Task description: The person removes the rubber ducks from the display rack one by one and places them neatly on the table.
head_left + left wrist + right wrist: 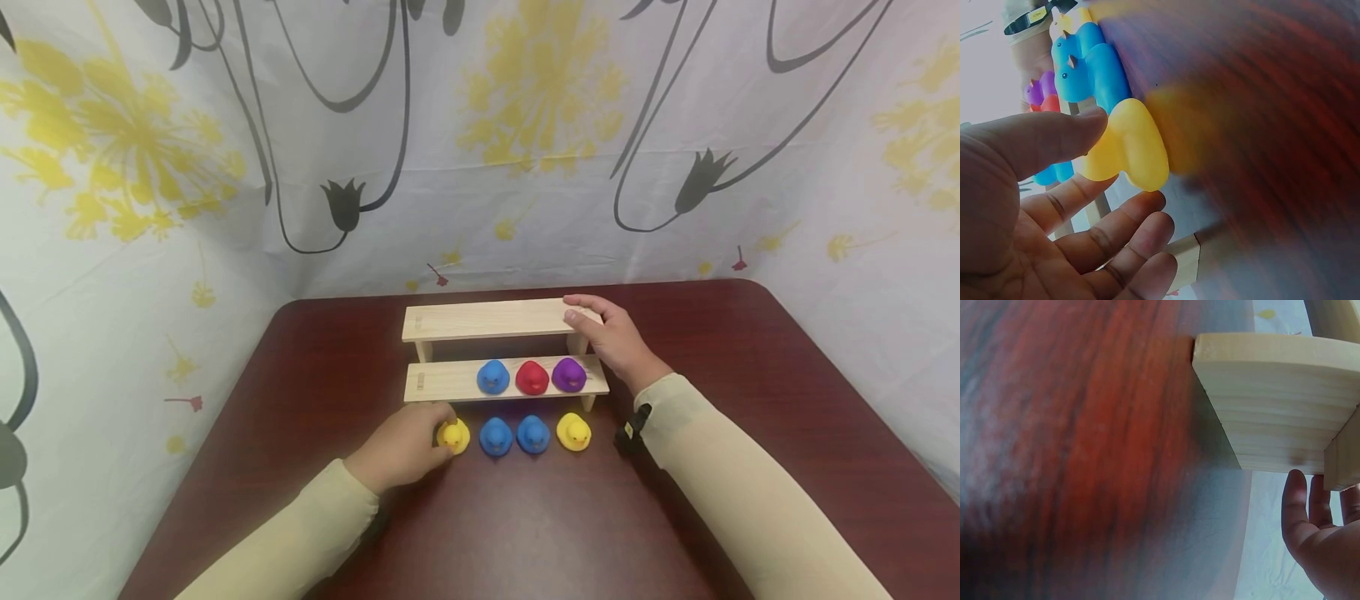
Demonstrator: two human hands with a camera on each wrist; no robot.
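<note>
My left hand [405,446] holds a yellow toy duck [1141,147] at the left end of the front row on the table. In the left wrist view its thumb and index finger lie on either side of the duck, with the other fingers spread below. My right hand [618,342] grips the right end of the upper board of a two-step wooden shelf [487,321], its thumb on top. A blue duck [493,377], a red duck [532,378] and a purple duck [569,375] sit on the lower board [442,382].
Right of the held duck stand two blue ducks, one nearer it [496,437] and one farther along [533,434], then another yellow duck [573,432]. The dark red wooden table [510,533] backs onto a white patterned cloth [480,225]. A black strap [633,429] circles my right wrist.
</note>
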